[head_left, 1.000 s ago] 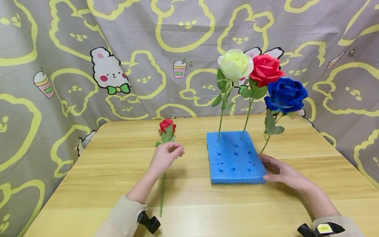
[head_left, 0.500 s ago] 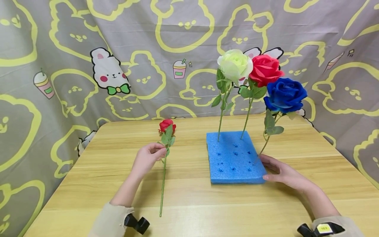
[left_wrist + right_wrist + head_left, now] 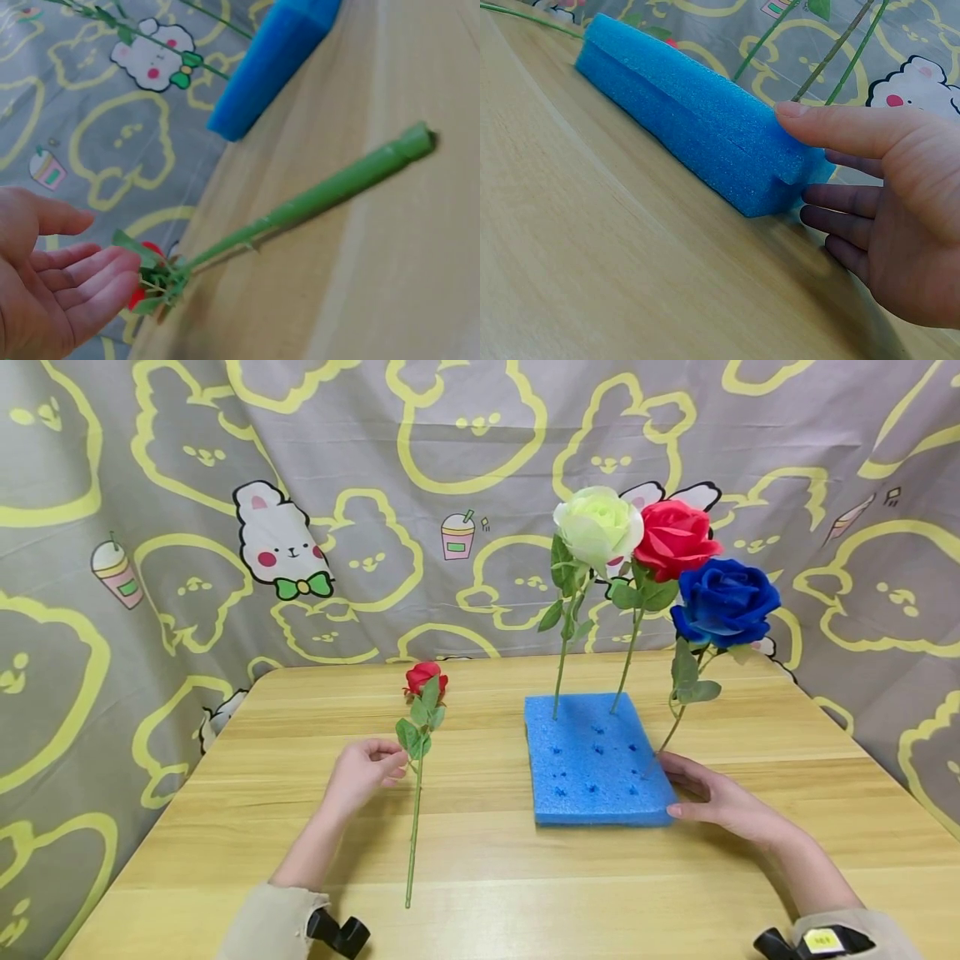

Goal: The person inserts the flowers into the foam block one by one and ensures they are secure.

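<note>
A small red rose with a green stem (image 3: 415, 827) lies on the table, its bloom (image 3: 425, 680) toward the back. My left hand (image 3: 363, 772) is just left of its leaves (image 3: 412, 737), palm and loosely extended fingers bare in the left wrist view; whether the fingertips touch a leaf cannot be told. On the right, my right hand (image 3: 712, 797) touches the right front corner of a blue foam block (image 3: 577, 817). Its thumb lies at the top edge and its relaxed fingers along the side, as the right wrist view shows (image 3: 915, 187).
Three roses stand upright in the foam block: a pale green one (image 3: 597, 527), a red one (image 3: 677, 539) and a blue one (image 3: 726, 603) leaning right. Several holes dot the block's top. A patterned grey curtain (image 3: 360, 435) hangs behind the wooden table (image 3: 480, 893).
My left hand has moved left from over the small rose's stem to beside its leaves, uncovering them. The small rose, the block and my right hand have stayed in place.
</note>
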`<action>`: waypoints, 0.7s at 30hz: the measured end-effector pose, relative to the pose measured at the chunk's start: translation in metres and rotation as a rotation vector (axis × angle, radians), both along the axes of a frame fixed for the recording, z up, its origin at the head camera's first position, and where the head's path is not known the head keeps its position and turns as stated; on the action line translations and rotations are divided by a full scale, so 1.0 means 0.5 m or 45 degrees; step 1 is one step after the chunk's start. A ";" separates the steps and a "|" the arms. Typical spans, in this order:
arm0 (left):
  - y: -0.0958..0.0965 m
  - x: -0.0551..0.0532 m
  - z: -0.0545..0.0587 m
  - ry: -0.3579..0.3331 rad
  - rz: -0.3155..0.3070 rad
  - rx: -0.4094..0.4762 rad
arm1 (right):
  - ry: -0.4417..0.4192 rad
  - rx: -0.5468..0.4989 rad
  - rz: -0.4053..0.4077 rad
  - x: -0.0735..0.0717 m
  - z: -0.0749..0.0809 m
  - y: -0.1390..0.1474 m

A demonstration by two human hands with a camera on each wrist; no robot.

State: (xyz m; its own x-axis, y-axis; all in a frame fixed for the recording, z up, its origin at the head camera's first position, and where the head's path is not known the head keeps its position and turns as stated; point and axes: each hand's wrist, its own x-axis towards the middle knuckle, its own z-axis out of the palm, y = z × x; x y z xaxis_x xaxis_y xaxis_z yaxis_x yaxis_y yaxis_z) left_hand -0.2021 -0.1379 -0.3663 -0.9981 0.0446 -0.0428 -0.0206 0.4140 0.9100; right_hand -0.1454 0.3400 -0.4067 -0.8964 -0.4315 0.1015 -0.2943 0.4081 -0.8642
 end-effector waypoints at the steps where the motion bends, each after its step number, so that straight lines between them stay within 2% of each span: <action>1: 0.000 -0.001 -0.005 -0.018 -0.006 -0.005 | 0.001 0.002 -0.001 0.000 0.000 0.000; 6: 0.002 -0.004 -0.026 -0.119 0.006 0.019 | -0.003 0.012 -0.007 0.001 0.000 0.002; 12: 0.005 -0.007 -0.045 -0.179 0.040 0.033 | -0.003 0.011 -0.001 0.003 0.001 -0.001; 21: 0.009 -0.011 -0.054 -0.171 0.015 -0.048 | 0.002 0.007 -0.008 0.001 -0.001 0.001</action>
State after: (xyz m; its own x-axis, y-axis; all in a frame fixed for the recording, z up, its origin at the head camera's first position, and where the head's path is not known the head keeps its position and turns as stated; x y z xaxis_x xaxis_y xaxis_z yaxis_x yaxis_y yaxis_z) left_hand -0.2077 -0.1331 -0.3933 -0.9838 0.0285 -0.1772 -0.1460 0.4466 0.8827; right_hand -0.1449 0.3403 -0.4071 -0.8990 -0.4263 0.1004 -0.2929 0.4148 -0.8615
